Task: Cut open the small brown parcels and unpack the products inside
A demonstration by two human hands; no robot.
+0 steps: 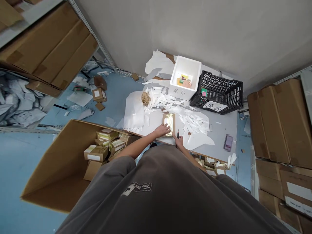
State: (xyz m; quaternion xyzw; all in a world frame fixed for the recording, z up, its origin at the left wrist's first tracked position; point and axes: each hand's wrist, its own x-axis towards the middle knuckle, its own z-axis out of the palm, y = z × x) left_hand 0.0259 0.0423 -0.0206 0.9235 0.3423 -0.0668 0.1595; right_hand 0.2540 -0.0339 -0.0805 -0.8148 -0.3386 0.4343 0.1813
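A small cardboard parcel [171,121] with shiny tape and a white label lies on the table near its front edge. My left hand [162,130] rests on the parcel's left side, fingers stretched over its top. At the parcel's lower right corner, my right hand [179,141] is closed around a slim dark tool [178,133] with a reddish part, its tip pointing away from me. The tool's exact kind is too small to make out. White paper strips [195,122] are heaped right of the parcel, and more strips [159,97] lie behind it.
A white bin [181,92] with small boxes and a black crate [220,83] stand at the table's back. Crumpled brown paper [145,98] lies left. A large open carton [56,169] holds several parcels [96,152]. Stacked cartons [280,122] flank the right side.
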